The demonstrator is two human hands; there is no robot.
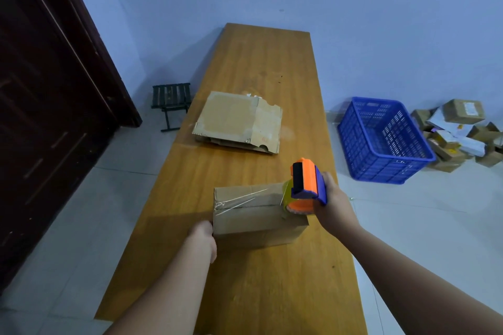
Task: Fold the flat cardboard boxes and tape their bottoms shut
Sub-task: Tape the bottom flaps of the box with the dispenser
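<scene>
Far left of the box, a dark door (40, 90); nearer, by the wall, a small slatted stool (171, 100) on the floor. Left hand (202, 236) rests against box's left wall at the near corner; fingers hidden, so can't tell its grip. Box (258, 223) sits on the surface (258, 62), flaps shut on top, with clear tape along the seam from left edge twd the right; contents not visible. Strip of wood btwn box & surface's left edge; box's right side is near the right edge. Beyond box, flat cardboard stack (239, 119) lies well apart, w/ long wood past it to the far edge. At box's top right corner, orange/blue tape dispenser (307, 185) touches the top, right hand (333, 204) wrapped round its handle. Right of box, on floor: blue mesh crate (381, 139), slotted floor & walls showing. Further right, parcels (460, 133) heaped by the wall.
</scene>
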